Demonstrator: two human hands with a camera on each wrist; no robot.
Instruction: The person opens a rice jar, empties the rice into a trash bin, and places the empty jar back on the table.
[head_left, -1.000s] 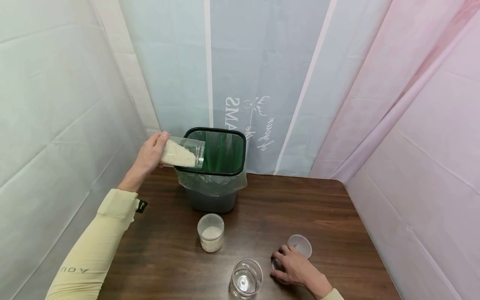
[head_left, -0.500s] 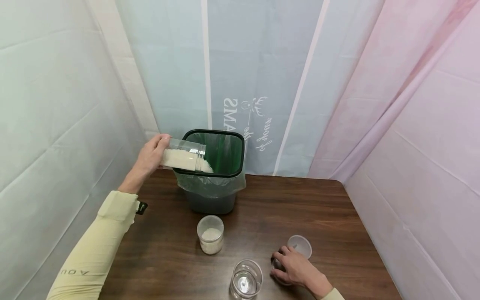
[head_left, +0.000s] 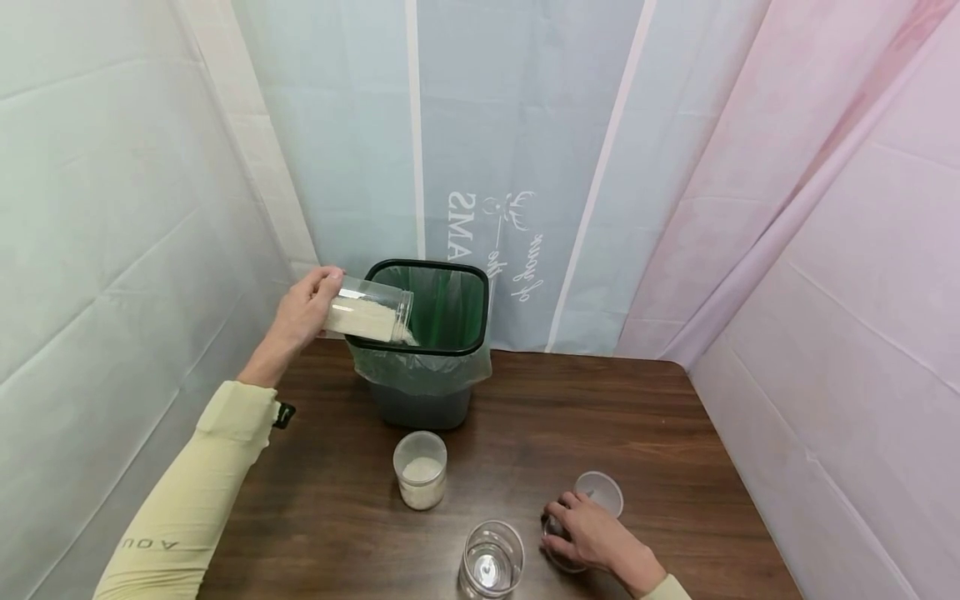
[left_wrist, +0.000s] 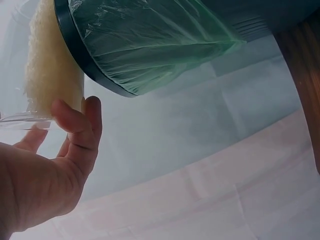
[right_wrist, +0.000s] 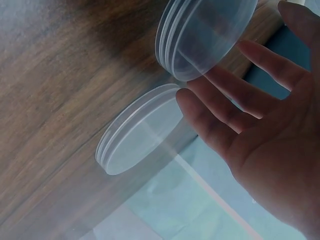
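A clear jar (head_left: 378, 293) lies tipped nearly on its side, its mouth over the left rim of a bin (head_left: 423, 407). My left hand (head_left: 303, 308) grips the jar near its base, fingers and thumb round it. White rice (head_left: 360, 319) lies along the lower side of the jar, and some spills from its mouth into the bin. On the right, my right hand (head_left: 596, 537) rests with spread fingers at a clear round lid (right_wrist: 215, 35), partly covering it in the head view. A second clear lid (right_wrist: 140, 135) lies right beside it.
The bin has a dark rim and a translucent liner (head_left: 423, 371) folded over it. An upright jar with rice (head_left: 422, 493) stands before the bin. Another clear jar (head_left: 491, 558) stands near the front edge of the brown table (head_left: 592, 408). Curtains hang behind and on both sides.
The jar in my left hand has tipped slightly further down, and rice has begun spilling from its mouth; the stream looks smaller now than half a second ago. My right hand has barely moved.
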